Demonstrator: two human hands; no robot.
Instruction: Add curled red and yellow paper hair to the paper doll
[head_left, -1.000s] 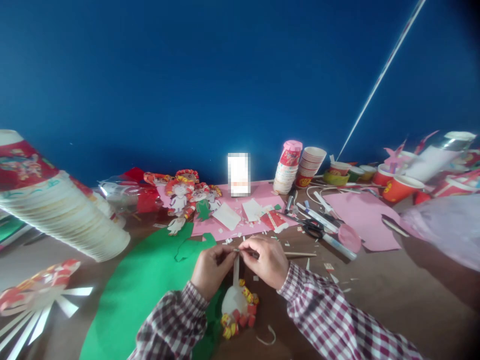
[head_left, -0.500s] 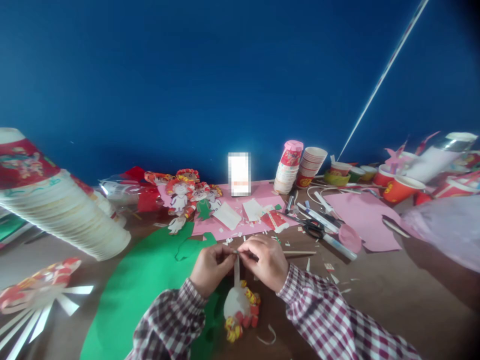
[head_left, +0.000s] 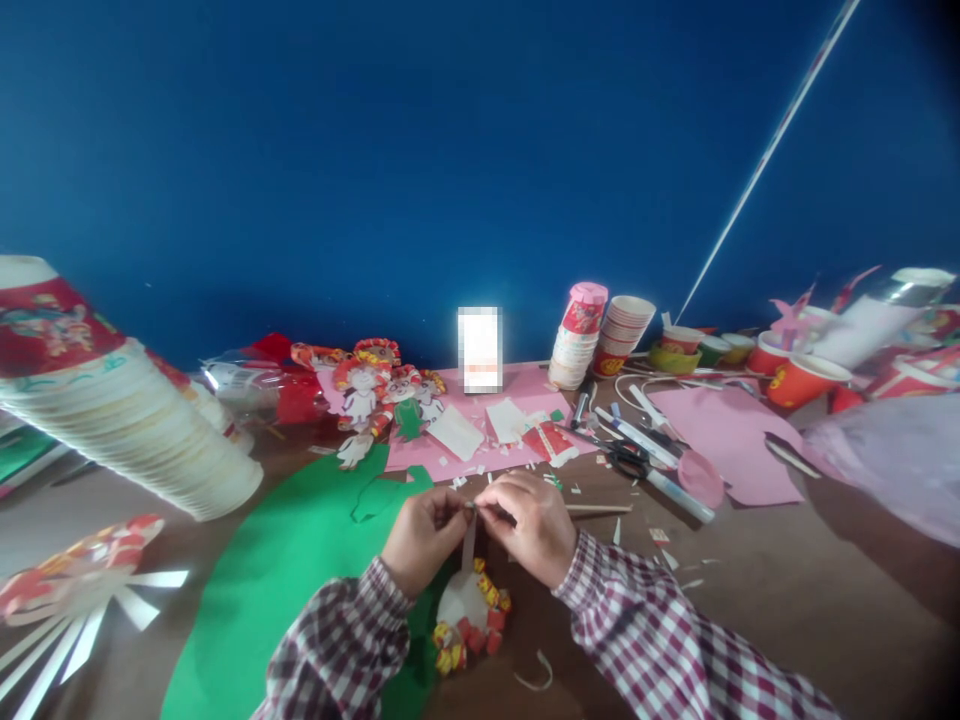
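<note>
My left hand (head_left: 427,535) and my right hand (head_left: 529,520) meet fingertip to fingertip over the middle of the table. Both pinch the upper end of a narrow pale paper strip (head_left: 469,545); the exact grip is hidden by the fingers. From the strip hangs a paper-cup cutout (head_left: 463,600) with a round white base and curled red and yellow strips along its lower and right sides. A large green paper sheet (head_left: 285,580) lies beneath and left of my left hand. A thin stick (head_left: 598,508) rests just right of my right hand.
Tilted paper-cup stacks stand at left (head_left: 150,430); smaller cup stacks (head_left: 576,340) at the back. Scissors (head_left: 628,458) and pens (head_left: 637,435) lie right of centre, beside pink paper (head_left: 724,440). Cut-out figures (head_left: 360,395) pile behind the green sheet. Another cut cup (head_left: 82,580) lies at left.
The hanging cup cutout has swung slightly left and up, and its strip now slants. Both hands stay pinched in nearly the same place.
</note>
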